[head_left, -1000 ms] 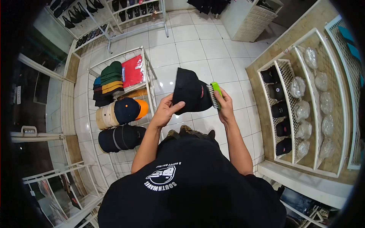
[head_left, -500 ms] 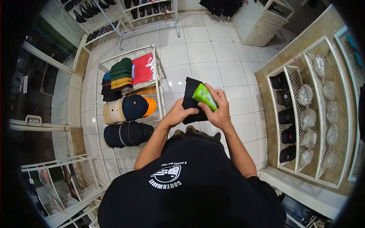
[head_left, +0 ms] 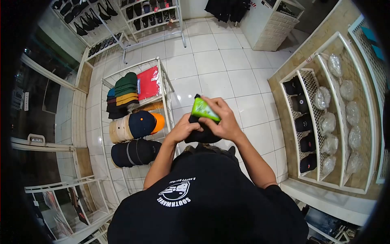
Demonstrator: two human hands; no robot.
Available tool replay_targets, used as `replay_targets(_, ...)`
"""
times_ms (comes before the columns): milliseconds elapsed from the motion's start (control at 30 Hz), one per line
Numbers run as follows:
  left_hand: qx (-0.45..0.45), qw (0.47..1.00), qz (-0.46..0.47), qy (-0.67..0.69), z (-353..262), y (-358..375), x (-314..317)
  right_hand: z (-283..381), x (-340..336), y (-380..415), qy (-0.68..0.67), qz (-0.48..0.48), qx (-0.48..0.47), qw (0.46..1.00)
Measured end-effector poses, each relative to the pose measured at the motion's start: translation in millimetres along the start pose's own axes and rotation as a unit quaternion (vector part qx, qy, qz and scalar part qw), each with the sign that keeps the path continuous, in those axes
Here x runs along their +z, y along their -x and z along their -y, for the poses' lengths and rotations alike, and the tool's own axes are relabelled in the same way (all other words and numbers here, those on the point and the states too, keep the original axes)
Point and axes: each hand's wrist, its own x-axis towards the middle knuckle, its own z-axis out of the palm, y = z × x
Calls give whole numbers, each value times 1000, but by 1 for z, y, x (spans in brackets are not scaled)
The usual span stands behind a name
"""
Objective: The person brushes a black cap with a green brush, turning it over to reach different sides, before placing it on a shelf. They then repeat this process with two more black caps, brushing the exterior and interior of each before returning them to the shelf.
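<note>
My right hand is closed around a bright green, block-shaped object with a pale printed face; its exact kind does not show. It is held against a black, fabric-like item in front of my waist. The fingers of my left hand grip that black item at its left side, thumb on top. Both hands partly cover the black item, so its full shape is hidden.
To the left, a white wire rack bears knit beanies, caps and a red packaged garment. At right, a white shelf holds black caps and plastic-wrapped items. Shoe racks stand at the back.
Both hands have come slightly closer to my body, with the black item and the green object. The green object now sits further left and the black item shows less of its upper part.
</note>
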Motion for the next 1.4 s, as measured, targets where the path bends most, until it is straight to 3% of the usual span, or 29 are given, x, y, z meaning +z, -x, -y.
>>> replay_targets(67,-54,998,9,-25,-2,5,1,1,-3,-1,26,4,-11,1000)
replay_targets(167,-65,995,52,-61,-5,1,-3,-34,-5,-5,-4,-48,182,982)
replay_targets(200,-62,995,53,-63,-8,1,0,-27,-5,-4,-3,-50,180,982)
replay_targets(267,19,999,24,-33,-12,3,11,-3,-4,1,0,-3,48,999)
replay_targets(300,-10,997,-52,-52,-9,10,14,7,-1,2,10,12,4,1000)
replay_targets(333,-14,997,-52,-52,-8,11,11,4,-1,3,8,13,7,1000)
replay_targets(400,-47,995,61,-56,-8,8,2,-14,-7,1,34,-43,94,994)
replay_targets(467,-42,996,60,-45,-10,11,5,-38,-10,4,46,-57,182,981)
replay_targets(533,-24,999,48,-6,-11,10,10,-24,-11,6,25,-58,135,989)
replay_targets(633,4,1000,21,-21,-9,11,10,15,-9,7,26,-9,-9,1000)
replay_targets(667,5,999,24,-22,-8,9,7,9,-10,7,27,-11,-9,1000)
replay_targets(767,-30,997,70,-18,-2,12,5,-31,-15,6,25,-56,177,982)
replay_targets(867,-45,998,39,35,-6,9,7,-24,-14,7,-33,-61,128,989)
replay_targets(1000,-43,999,20,-19,-8,13,2,22,-16,9,47,7,21,999)
replay_targets(1133,-35,997,63,2,-17,26,3,-11,-23,10,-35,-63,169,983)
replay_targets(1200,-32,999,28,22,-15,23,2,2,-22,12,-7,-47,81,996)
replay_targets(1267,1,1000,1,11,-11,19,2,31,-14,11,44,33,-26,998)
replay_targets(1333,-29,999,-6,44,-16,21,4,27,-11,6,75,9,-36,997)
replay_targets(1400,-42,999,32,7,-16,19,-5,7,-15,-2,61,-75,64,993)
